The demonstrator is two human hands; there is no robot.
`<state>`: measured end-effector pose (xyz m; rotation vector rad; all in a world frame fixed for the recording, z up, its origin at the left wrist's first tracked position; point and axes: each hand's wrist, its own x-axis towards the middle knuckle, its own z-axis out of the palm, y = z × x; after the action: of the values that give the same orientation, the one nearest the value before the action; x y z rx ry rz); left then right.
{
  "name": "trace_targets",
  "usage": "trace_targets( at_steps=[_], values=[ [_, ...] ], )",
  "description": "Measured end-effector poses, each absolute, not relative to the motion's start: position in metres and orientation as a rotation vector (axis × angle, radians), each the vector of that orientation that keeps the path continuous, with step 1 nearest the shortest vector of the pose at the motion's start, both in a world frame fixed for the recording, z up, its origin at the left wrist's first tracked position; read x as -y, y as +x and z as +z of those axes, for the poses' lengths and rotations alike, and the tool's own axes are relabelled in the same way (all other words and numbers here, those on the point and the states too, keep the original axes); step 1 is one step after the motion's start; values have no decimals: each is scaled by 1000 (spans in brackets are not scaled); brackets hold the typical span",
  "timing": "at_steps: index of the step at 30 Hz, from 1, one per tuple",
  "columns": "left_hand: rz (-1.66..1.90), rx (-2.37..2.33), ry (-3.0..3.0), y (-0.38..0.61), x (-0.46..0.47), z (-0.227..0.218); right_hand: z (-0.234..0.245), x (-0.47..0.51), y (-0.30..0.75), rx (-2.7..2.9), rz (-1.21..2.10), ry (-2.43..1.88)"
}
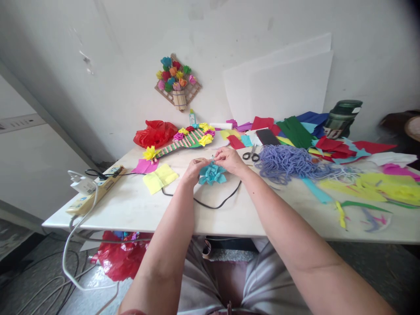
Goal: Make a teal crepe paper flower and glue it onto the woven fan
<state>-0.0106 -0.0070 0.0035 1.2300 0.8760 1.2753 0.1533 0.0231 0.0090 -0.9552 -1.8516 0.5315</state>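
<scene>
A turquoise crepe-paper flower [212,174] sits between both my hands over the white table [138,210]. My left hand [194,169] pinches its left side with closed fingers. My right hand [229,159] is curled over its top right, fingertips pressed on the petals. A guitar-shaped craft board [187,141] decorated with yellow and pink paper flowers lies just beyond my hands.
Scissors [251,155], a purple yarn pile [285,162], coloured paper sheets [295,131] and a dark jar [341,118] lie to the right. A yellow paper [160,178], power strip [95,188] and red bag [155,133] are left. A black cable [216,204] loops below the flower.
</scene>
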Motion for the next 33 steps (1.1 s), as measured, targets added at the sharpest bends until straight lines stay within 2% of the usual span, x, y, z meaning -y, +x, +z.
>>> trace_targets(
  at_steps=[15,23,33],
  values=[
    [1336,-899,1244,-11,10,7,10,-19,149,1850,492,-976],
    [1333,-906,1229,-13,9,7,12,-19,152,1862,571,-764],
    [1325,-934,1235,-13,10,8,10,-21,153,1969,432,-815]
  ],
)
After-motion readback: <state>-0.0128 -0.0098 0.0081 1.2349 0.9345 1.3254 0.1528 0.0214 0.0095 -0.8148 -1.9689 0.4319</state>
